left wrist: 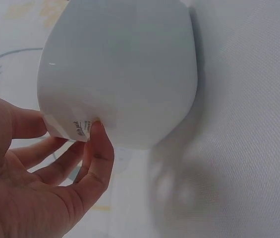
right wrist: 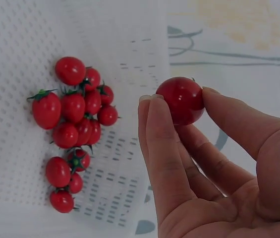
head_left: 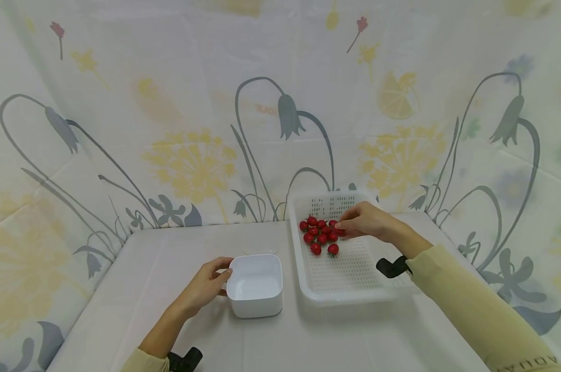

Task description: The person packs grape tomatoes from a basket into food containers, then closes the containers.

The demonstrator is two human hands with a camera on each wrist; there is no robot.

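Note:
My right hand (head_left: 371,223) pinches one cherry tomato (right wrist: 180,100) between thumb and fingertips, above the white perforated basket (head_left: 350,297). Several more cherry tomatoes (right wrist: 73,107), some with green stems, lie grouped in the basket's left part. At the left, my left hand (head_left: 209,281) grips the side of a square white container (head_left: 257,308) with rounded corners. Thumb and fingers hold its edge by a small printed label (left wrist: 83,129) in the left wrist view. From the head view, the container's inside shows no contents.
The basket stands just right of the container on a white tablecloth (head_left: 169,248). Behind the container lies a clear, thin-edged object (head_left: 261,252), perhaps a lid. A flower-printed curtain (head_left: 192,103) rises behind the table. Each wrist wears a black device (head_left: 392,267).

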